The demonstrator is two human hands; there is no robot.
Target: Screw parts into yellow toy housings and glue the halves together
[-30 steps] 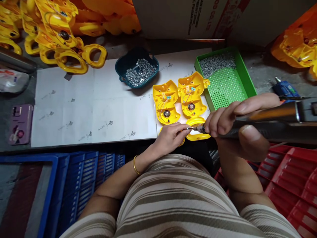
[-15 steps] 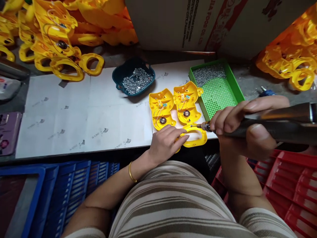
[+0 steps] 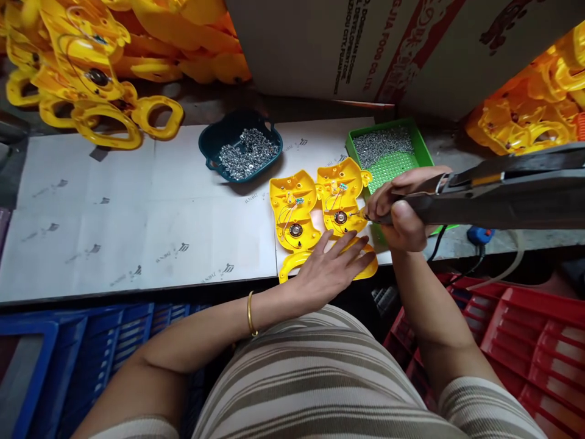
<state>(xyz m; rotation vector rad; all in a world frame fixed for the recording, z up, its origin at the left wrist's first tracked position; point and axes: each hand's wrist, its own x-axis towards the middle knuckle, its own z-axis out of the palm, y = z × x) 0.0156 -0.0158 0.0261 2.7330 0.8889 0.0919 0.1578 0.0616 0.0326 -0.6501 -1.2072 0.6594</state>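
Observation:
Two yellow plastic shell halves lie side by side, open face up: the left shell and the right shell. Each contains thin wires, a small green board and a round speaker. My left hand rests flat with fingers spread over the ring handle of the right shell, partly hiding it. Wrapped in my right hand is a dark power screwdriver, held nearly level. Its bit points left to the right shell's edge beside the speaker; whether it touches a screw is too small to tell.
A dark teal basket with screws stands behind the shells. A green tray holding small screws is at right. More yellow shells pile at back left and back right, around a carton. Blue and red crates flank me.
My right hand has carried the screwdriver left and upward from the ring handle to the right shell's speaker area. My left hand has shifted right and spread flat over the handle.

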